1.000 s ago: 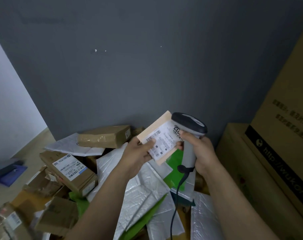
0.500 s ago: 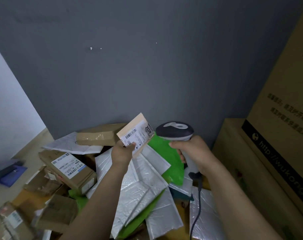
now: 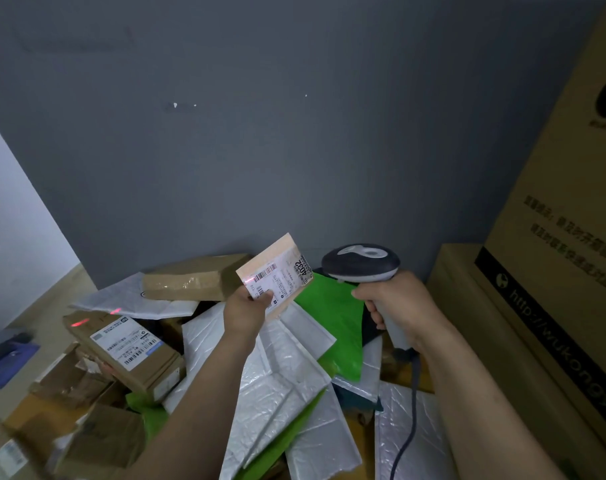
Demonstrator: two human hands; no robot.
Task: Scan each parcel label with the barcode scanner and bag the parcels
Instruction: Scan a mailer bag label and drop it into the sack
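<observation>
Left hand pinching parcel, barcode scanner in right hand

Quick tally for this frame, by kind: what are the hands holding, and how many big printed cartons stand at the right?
small parcel, pinched in the left hand: 1
barcode scanner, gripped by the right hand: 1
big printed cartons, upper carton on lower carton: 2
Total: 4
The loose pile below overlaps too much to count.
</observation>
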